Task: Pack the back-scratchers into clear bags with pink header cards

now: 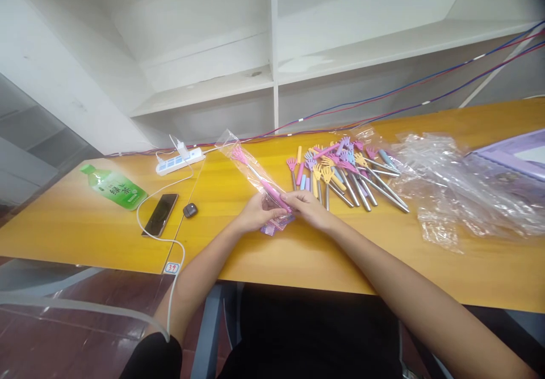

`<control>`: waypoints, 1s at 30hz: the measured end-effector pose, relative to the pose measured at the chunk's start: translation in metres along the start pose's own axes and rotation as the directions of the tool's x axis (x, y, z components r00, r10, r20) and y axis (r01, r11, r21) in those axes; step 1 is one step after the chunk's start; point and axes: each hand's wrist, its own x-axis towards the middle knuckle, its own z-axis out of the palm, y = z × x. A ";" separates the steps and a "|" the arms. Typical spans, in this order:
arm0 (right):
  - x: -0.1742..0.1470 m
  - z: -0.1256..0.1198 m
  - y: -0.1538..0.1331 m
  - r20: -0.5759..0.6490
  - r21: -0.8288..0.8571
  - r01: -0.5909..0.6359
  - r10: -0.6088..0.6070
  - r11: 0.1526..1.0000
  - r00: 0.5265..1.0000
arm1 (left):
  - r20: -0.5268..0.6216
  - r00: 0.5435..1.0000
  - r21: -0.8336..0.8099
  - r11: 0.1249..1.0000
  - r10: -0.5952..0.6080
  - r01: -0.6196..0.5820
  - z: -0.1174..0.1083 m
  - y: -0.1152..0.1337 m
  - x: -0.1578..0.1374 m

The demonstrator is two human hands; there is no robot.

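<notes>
A pink back scratcher (pixel 273 192) with a hand-shaped head and a metal rod lies inside a clear plastic bag (pixel 251 170), slanting up to the left. Around the bag's lower part, my left hand (pixel 256 213) is closed on it from the left. My right hand (pixel 307 207) pinches the bagged handle from the right side. Beneath my hands shows a small purple printed piece (pixel 269 229); whether it is inside the bag I cannot tell. Just right of my hands lies a heap of back scratchers (pixel 340 169) in pink, yellow, blue and purple.
Clear plastic bags (pixel 451 180) are piled at the right, by a purple-edged box (pixel 515 151). On the left are a green bottle (pixel 114 187), a phone (pixel 160 215), a dark earbud case (pixel 190 210) and a power strip (pixel 181 161). A white cable (pixel 181 245) hangs over the table edge.
</notes>
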 end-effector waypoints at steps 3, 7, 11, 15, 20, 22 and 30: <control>0.002 0.000 -0.001 0.026 -0.017 0.018 -0.018 1.000 1.000 | 0.005 1.000 -0.012 1.000 -0.017 0.017 -0.001 0.000 0.000; 0.000 -0.001 -0.008 0.052 -0.068 0.048 -0.044 0.997 0.998 | -0.037 0.999 0.016 1.000 -0.008 0.009 -0.002 -0.002 0.000; -0.003 -0.003 -0.009 0.127 -0.239 0.105 -0.076 0.965 0.989 | -0.302 0.952 -0.081 0.993 0.052 -0.080 -0.008 -0.003 0.007; -0.003 -0.003 -0.007 0.198 -0.349 0.177 -0.113 0.920 0.974 | -0.543 0.837 -0.212 0.954 0.063 -0.210 -0.015 0.009 0.012; -0.003 -0.008 -0.010 0.160 -0.647 0.289 -0.245 0.706 0.956 | -0.525 0.848 -0.271 0.928 0.078 -0.253 -0.019 0.027 0.010; -0.004 -0.013 -0.011 0.201 -0.720 0.308 -0.237 0.622 0.950 | -0.520 0.850 -0.278 0.925 0.081 -0.258 -0.021 0.029 0.009; 0.000 -0.028 0.006 0.211 -0.792 0.199 -0.048 0.578 0.976 | -0.542 0.829 -0.191 0.941 0.137 -0.280 -0.029 0.035 0.009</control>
